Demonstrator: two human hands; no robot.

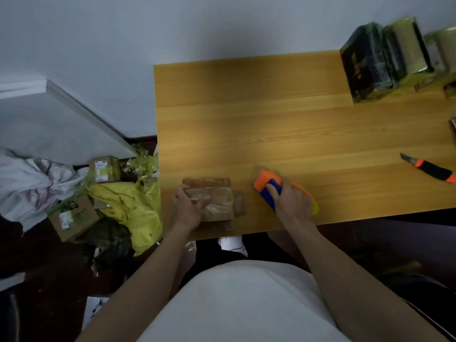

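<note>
2 hands work at the near edge of the table [246, 119]. Our left hand [188, 207] curls over a small brown parcel [217, 193] that lies flat by the near left corner, with the thumb on top. Our right hand [292, 201] wraps round an orange and blue tape tool [267, 183], which sits on the wood just beside the parcel and does not touch it. We think the job now is to tape the parcel shut. To do it well, we should press the parcel down so it cannot slide. Then we bring the tool to 1 edge, stick the tape end down first, and pull in 1 straight line across the top, with our left fingers out of the way. We cannot tell if any tape is pulled out yet. Further right lies a knife [429, 169] with its blade out, well apart. At the far right corner stand dark wrapped packs [365, 65] and a tape roll [444, 45].
</note>
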